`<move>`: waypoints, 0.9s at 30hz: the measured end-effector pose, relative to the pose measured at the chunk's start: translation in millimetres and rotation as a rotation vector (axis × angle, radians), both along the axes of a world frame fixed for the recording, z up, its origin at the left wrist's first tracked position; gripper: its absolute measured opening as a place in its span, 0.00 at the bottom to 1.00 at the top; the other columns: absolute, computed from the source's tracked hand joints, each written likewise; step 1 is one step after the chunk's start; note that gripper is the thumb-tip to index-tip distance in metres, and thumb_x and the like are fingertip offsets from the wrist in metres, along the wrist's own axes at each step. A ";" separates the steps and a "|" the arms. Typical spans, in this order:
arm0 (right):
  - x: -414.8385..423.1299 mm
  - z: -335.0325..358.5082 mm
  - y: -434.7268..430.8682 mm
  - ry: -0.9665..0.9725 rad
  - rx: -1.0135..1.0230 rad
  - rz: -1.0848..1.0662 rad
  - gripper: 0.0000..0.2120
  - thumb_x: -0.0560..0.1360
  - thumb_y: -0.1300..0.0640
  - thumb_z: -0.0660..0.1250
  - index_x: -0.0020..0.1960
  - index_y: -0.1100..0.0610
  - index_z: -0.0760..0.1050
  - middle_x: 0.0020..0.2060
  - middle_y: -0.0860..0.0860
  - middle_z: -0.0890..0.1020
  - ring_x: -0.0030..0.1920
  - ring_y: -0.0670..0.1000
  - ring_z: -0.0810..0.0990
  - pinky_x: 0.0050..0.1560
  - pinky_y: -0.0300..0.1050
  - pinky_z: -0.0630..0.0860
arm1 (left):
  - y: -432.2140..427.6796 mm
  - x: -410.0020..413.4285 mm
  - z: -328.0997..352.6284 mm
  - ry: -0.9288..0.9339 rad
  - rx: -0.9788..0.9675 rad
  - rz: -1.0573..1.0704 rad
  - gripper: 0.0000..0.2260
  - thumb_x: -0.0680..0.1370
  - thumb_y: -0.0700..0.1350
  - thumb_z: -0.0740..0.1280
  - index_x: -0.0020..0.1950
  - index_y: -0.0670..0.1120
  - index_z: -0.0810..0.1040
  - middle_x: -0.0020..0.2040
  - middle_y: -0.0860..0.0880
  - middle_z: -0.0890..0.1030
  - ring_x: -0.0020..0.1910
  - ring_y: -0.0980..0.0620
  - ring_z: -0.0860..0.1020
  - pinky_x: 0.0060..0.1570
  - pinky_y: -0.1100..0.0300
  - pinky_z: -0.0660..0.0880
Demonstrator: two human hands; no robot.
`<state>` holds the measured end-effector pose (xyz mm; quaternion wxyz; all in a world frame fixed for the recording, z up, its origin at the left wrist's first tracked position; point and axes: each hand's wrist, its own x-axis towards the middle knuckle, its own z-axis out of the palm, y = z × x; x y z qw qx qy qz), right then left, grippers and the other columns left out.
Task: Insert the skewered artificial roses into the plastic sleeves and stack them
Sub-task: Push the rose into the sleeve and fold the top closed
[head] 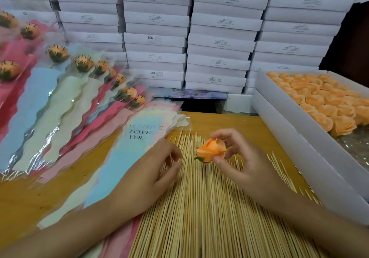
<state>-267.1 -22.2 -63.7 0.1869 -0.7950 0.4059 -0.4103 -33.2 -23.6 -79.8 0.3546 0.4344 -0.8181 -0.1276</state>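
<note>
My right hand [242, 159] pinches an orange artificial rose [211, 152] between thumb and fingers, green base pointing left, above a wide spread of bamboo skewers [199, 207] on the wooden table [257, 132]. My left hand [157, 166] rests on the skewers just left of the rose, its fingertips curled around a thin skewer. Empty plastic sleeves [139, 138] printed "LOVE YOU" lie in a pile under my left forearm. Filled sleeves with roses [65, 90] are fanned out at the left.
A white tray [295, 138] full of loose orange roses [323, 102] stands at the right. Stacks of white boxes [219, 38] wall off the back. A dark gap [199, 105] opens behind the table's far edge.
</note>
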 end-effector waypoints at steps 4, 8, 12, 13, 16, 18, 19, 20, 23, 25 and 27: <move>2.1 -6.0 1.6 0.063 -0.055 0.022 0.15 0.76 0.49 0.64 0.61 0.37 0.69 0.56 0.34 0.76 0.57 0.39 0.75 0.52 0.27 0.68 | -5.1 0.9 -1.1 0.089 0.050 -0.164 0.20 0.78 0.42 0.69 0.68 0.54 0.72 0.61 0.59 0.74 0.63 0.54 0.73 0.56 0.66 0.73; 3.6 -8.6 1.8 0.161 -0.082 0.068 0.18 0.77 0.49 0.62 0.66 0.40 0.67 0.57 0.34 0.76 0.58 0.36 0.74 0.56 0.26 0.66 | -6.6 -0.3 -2.6 0.132 0.167 -0.239 0.26 0.76 0.48 0.69 0.73 0.55 0.68 0.67 0.61 0.73 0.69 0.56 0.70 0.65 0.53 0.72; 5.1 -9.7 2.4 0.233 -0.083 0.116 0.19 0.78 0.48 0.62 0.68 0.44 0.68 0.59 0.35 0.75 0.60 0.32 0.71 0.57 0.24 0.65 | -5.8 -3.1 0.3 0.188 0.221 -0.245 0.24 0.74 0.50 0.69 0.70 0.56 0.71 0.61 0.63 0.78 0.62 0.59 0.76 0.61 0.60 0.74; 5.0 -9.4 2.5 0.234 -0.080 0.121 0.19 0.78 0.48 0.61 0.69 0.44 0.68 0.59 0.33 0.74 0.60 0.31 0.71 0.57 0.24 0.65 | -5.7 -3.7 0.9 0.202 0.228 -0.243 0.24 0.73 0.50 0.69 0.69 0.56 0.72 0.59 0.62 0.79 0.60 0.59 0.77 0.59 0.62 0.74; 5.6 -9.4 2.9 0.225 -0.074 0.123 0.22 0.78 0.46 0.62 0.71 0.39 0.63 0.60 0.26 0.70 0.60 0.28 0.69 0.59 0.23 0.64 | -5.5 -3.6 1.7 0.279 0.278 -0.227 0.23 0.72 0.48 0.70 0.66 0.56 0.74 0.56 0.59 0.80 0.57 0.58 0.78 0.56 0.63 0.76; 6.3 -9.6 1.9 0.213 -0.079 0.096 0.25 0.77 0.43 0.62 0.72 0.36 0.59 0.61 0.25 0.68 0.62 0.30 0.69 0.59 0.23 0.64 | -7.7 -4.0 1.8 0.357 0.328 -0.215 0.22 0.71 0.46 0.71 0.66 0.53 0.75 0.56 0.53 0.81 0.58 0.53 0.79 0.57 0.59 0.77; 6.6 -9.9 0.6 0.209 -0.088 0.066 0.26 0.76 0.41 0.62 0.72 0.36 0.58 0.62 0.26 0.68 0.62 0.31 0.69 0.58 0.24 0.65 | -9.5 -3.9 1.8 0.410 0.356 -0.201 0.22 0.71 0.45 0.71 0.65 0.52 0.75 0.57 0.49 0.81 0.58 0.52 0.79 0.57 0.57 0.77; 6.3 -10.4 -1.1 0.202 -0.092 0.030 0.27 0.76 0.40 0.62 0.72 0.35 0.58 0.62 0.28 0.68 0.62 0.33 0.70 0.57 0.26 0.67 | -11.0 -3.3 1.6 0.479 0.390 -0.183 0.22 0.71 0.44 0.71 0.64 0.50 0.75 0.57 0.47 0.82 0.57 0.50 0.80 0.58 0.57 0.77; 2.8 -13.9 -6.7 0.159 -0.095 -0.084 0.24 0.75 0.42 0.63 0.69 0.35 0.61 0.55 0.33 0.70 0.54 0.40 0.74 0.50 0.29 0.70 | -15.1 0.4 1.3 0.716 0.556 -0.151 0.22 0.70 0.44 0.72 0.64 0.48 0.74 0.56 0.45 0.83 0.54 0.49 0.82 0.52 0.60 0.79; 0.0 -16.6 -9.6 0.176 -0.094 -0.153 0.21 0.75 0.43 0.63 0.67 0.36 0.62 0.47 0.37 0.71 0.45 0.42 0.74 0.44 0.34 0.71 | -16.1 1.7 2.0 0.876 0.652 -0.139 0.23 0.69 0.46 0.72 0.63 0.48 0.75 0.53 0.46 0.84 0.51 0.50 0.83 0.43 0.65 0.79; -2.1 -19.3 -11.7 0.218 -0.066 -0.191 0.20 0.75 0.42 0.62 0.65 0.37 0.63 0.39 0.41 0.72 0.40 0.42 0.73 0.36 0.36 0.68 | -18.8 2.3 2.3 1.054 0.721 -0.159 0.22 0.69 0.44 0.72 0.62 0.44 0.75 0.52 0.41 0.84 0.51 0.45 0.84 0.41 0.64 0.80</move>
